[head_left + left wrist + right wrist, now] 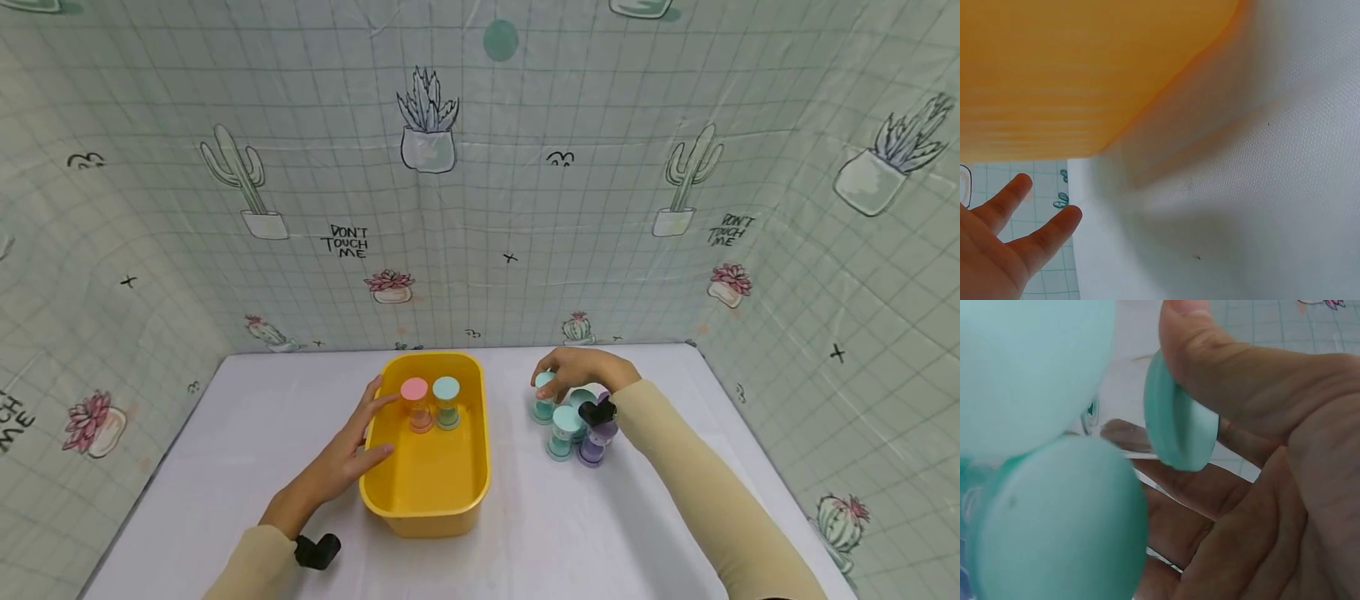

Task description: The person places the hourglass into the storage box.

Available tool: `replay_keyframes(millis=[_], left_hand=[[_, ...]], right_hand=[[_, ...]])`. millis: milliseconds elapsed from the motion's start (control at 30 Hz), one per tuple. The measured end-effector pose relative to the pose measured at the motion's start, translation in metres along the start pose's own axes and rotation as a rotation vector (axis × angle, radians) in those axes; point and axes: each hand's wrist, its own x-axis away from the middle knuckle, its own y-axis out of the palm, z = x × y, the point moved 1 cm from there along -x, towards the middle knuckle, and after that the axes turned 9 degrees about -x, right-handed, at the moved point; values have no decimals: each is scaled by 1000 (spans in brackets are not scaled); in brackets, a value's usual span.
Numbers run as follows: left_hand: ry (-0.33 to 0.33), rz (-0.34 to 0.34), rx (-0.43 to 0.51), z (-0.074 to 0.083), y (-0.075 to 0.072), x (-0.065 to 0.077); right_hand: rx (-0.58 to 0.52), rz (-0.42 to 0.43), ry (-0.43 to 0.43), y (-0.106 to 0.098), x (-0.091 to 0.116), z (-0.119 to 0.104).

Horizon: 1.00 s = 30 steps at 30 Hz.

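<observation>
My left hand (347, 454) lies along the left rim of a yellow tub (426, 523), with fingers spread and straight. Thumb and index reach over the rim; in the left wrist view two fingers (1047, 240) show outside the tub wall. Inside the tub stand a pink sand timer (417, 405) and a sand timer with a light blue top (446, 403). My right hand (583, 368) grips a teal sand timer (543, 409) at its top, the thumb (1210, 362) against the cap (1163, 419). Close by stand other teal timers (564, 433) and a purple one (592, 446).
The tub and timers are on a white table (525, 533). A grid-patterned cloth (480, 208) with cactus drawings rises behind and at both sides. Part of the timer group is hidden under my right wrist and its black strap mount (597, 412).
</observation>
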Motion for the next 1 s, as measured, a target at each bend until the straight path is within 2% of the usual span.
replay_keyframes(millis=[200, 400, 700, 1000], left_hand=[[18, 5, -2, 1, -2, 1], [10, 3, -2, 1, -1, 1], [11, -1, 1, 1, 0, 1], [3, 0, 0, 2, -1, 1]], right_hand=[[35, 3, 52, 0, -4, -10], [17, 23, 97, 0, -4, -11], [-1, 53, 29, 3, -2, -2], [-49, 66, 44, 2, -7, 1]])
